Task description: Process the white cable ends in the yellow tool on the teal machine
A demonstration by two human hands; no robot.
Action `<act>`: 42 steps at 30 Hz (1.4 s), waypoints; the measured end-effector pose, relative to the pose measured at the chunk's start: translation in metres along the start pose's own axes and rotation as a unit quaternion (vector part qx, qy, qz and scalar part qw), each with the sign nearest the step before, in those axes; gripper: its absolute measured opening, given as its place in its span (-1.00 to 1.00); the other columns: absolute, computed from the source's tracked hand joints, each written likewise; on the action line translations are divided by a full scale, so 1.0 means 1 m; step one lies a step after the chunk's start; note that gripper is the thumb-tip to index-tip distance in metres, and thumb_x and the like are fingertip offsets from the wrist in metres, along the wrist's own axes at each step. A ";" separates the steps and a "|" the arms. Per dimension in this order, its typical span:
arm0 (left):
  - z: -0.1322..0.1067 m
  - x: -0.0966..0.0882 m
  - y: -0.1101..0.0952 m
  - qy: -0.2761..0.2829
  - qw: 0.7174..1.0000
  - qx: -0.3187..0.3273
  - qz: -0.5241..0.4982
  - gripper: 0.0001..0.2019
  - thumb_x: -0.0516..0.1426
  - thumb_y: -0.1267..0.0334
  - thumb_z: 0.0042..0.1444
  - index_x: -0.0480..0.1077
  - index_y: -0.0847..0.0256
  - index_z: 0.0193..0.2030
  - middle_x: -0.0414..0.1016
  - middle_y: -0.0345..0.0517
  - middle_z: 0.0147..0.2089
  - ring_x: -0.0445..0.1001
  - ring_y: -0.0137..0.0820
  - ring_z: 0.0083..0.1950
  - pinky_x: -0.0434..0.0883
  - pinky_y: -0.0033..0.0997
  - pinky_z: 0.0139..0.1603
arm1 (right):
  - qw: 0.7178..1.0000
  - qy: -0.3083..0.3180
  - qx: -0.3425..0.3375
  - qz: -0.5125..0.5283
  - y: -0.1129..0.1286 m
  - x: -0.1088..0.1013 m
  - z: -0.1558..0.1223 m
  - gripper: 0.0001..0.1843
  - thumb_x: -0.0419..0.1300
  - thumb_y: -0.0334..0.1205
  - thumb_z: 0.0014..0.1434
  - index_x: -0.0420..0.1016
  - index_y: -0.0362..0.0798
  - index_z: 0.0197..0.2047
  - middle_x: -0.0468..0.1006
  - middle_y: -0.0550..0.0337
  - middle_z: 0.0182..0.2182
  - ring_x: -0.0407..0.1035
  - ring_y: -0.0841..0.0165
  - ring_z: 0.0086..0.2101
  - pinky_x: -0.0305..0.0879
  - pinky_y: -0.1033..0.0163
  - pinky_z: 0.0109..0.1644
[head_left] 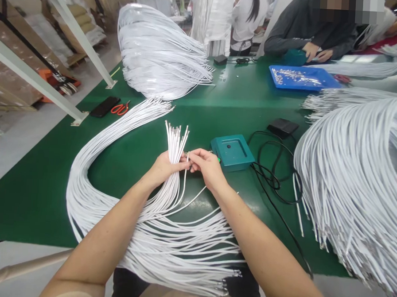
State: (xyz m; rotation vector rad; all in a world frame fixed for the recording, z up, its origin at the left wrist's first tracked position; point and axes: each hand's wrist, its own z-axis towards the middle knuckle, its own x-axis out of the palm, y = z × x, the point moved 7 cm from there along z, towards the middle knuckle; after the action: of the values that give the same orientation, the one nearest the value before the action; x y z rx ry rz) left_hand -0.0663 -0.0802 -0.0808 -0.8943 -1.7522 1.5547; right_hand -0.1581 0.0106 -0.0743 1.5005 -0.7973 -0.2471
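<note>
My left hand [166, 165] is closed around a bundle of white cables [175, 143], whose tipped ends stand up above the thumb. Close beside it, my right hand [206, 164] pinches the end of a single white cable [185, 179] near the left fingertips. The small end piece between the fingers is mostly hidden. A teal box-shaped device [233, 151] with a recessed top sits just right of my right hand. From the held bundle, a long loop of white cables [84, 178] curves left and back across the table, and many loose ends fan out below my forearms.
Large coils of white cable lie at the back [157, 49] and right [357, 174]. A black pedal-like box [282, 127] with black cords sits right of the device. Red-handled scissors [120, 108], a black phone-like object [105, 107] and a blue tray [302, 78] are farther back. A co-worker [307, 34] sits opposite.
</note>
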 end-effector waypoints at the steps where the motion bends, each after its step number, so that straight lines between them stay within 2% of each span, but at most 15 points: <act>1: -0.001 0.000 -0.001 0.001 1.000 0.001 -0.002 -0.58 0.35 0.23 -0.25 0.37 0.30 -0.22 0.50 -0.15 -0.34 0.48 -0.40 -0.30 0.38 -0.36 -0.15 | 1.000 0.002 0.012 0.020 -0.002 0.001 -0.001 -0.83 0.26 -0.19 -0.08 0.41 -0.11 -0.50 0.35 0.34 -0.69 0.20 0.54 -0.66 0.15 0.39 -0.56; 5: -0.003 0.001 -0.004 0.006 1.000 0.000 0.012 -0.60 0.33 0.22 -0.20 0.33 0.28 -0.22 0.52 -0.14 -0.33 0.49 -0.40 -0.32 0.39 -0.39 -0.21 | 0.995 0.014 0.064 0.082 -0.007 0.003 -0.002 -0.83 0.26 -0.21 -0.10 0.37 -0.10 -0.52 0.20 0.43 -0.74 0.04 0.59 -0.71 0.15 0.39 -0.56; 11: -0.004 0.013 -0.011 0.059 0.998 0.026 0.023 -0.66 0.29 0.21 -0.13 0.34 0.30 -0.23 0.53 -0.09 -0.31 0.51 -0.36 -0.30 0.42 -0.35 -0.20 | 0.996 0.016 0.078 0.043 -0.005 0.005 0.001 -0.65 0.24 0.01 -0.05 0.32 -0.09 -0.59 0.09 0.42 -0.77 0.09 0.54 -0.69 0.11 0.38 -0.57; 14: -0.004 0.014 -0.013 0.057 0.997 0.035 0.033 -0.68 0.30 0.20 -0.14 0.36 0.30 -0.27 0.53 -0.09 -0.30 0.51 -0.35 -0.29 0.43 -0.35 -0.19 | 0.994 0.025 0.097 0.039 -0.007 0.006 0.000 -0.63 0.27 0.00 -0.08 0.29 -0.09 -0.63 0.04 0.43 -0.78 0.01 0.56 -0.70 0.07 0.38 -0.58; 21: -0.007 0.013 -0.014 0.055 0.998 0.018 0.028 -0.65 0.31 0.19 -0.16 0.37 0.29 -0.24 0.55 -0.08 -0.33 0.52 -0.33 -0.34 0.45 -0.33 -0.25 | 0.978 0.093 0.148 0.113 -0.017 0.009 -0.002 -0.60 0.26 0.05 -0.04 0.29 -0.08 -0.59 0.06 0.44 -0.72 -0.08 0.59 -0.68 0.15 0.38 -0.48; 26: -0.007 0.011 -0.016 0.058 0.997 0.028 0.044 -0.70 0.28 0.21 -0.10 0.37 0.29 -0.24 0.56 -0.06 -0.30 0.53 -0.33 -0.31 0.44 -0.31 -0.20 | 0.965 0.118 0.174 0.155 -0.018 0.012 -0.004 -0.64 0.27 0.04 -0.01 0.36 -0.11 -0.51 0.08 0.45 -0.69 -0.07 0.60 -0.67 0.16 0.40 -0.44; 33: -0.007 0.013 -0.015 0.065 0.998 0.017 0.012 -0.66 0.29 0.23 -0.11 0.29 0.29 -0.24 0.56 -0.08 -0.35 0.54 -0.34 -0.33 0.44 -0.27 -0.18 | 0.956 0.127 0.199 0.173 -0.020 0.011 -0.005 -0.69 0.27 -0.01 0.00 0.41 -0.11 -0.48 0.10 0.44 -0.69 -0.05 0.59 -0.67 0.18 0.38 -0.42; 38: -0.007 0.012 -0.014 0.070 0.997 0.015 0.006 -0.65 0.29 0.22 -0.12 0.27 0.27 -0.25 0.55 -0.08 -0.35 0.53 -0.34 -0.33 0.44 -0.29 -0.20 | 0.961 0.118 0.186 0.165 -0.019 0.009 -0.005 -0.75 0.27 -0.08 -0.03 0.44 -0.11 -0.41 0.13 0.44 -0.67 -0.03 0.59 -0.66 0.20 0.36 -0.40; 42: -0.005 0.007 -0.011 0.046 0.999 0.016 0.015 -0.64 0.30 0.23 -0.15 0.28 0.27 -0.24 0.52 -0.13 -0.36 0.51 -0.38 -0.35 0.44 -0.34 -0.24 | 0.982 0.089 0.113 0.123 -0.010 0.007 -0.003 -0.77 0.27 -0.12 -0.06 0.38 -0.10 -0.49 0.23 0.39 -0.66 0.08 0.57 -0.64 0.18 0.36 -0.44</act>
State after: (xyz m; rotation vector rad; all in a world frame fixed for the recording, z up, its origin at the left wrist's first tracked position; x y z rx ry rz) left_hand -0.0667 -0.0726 -0.0693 -0.9643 -1.6526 1.5311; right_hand -0.1478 0.0079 -0.0815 1.5904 -0.8783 0.1668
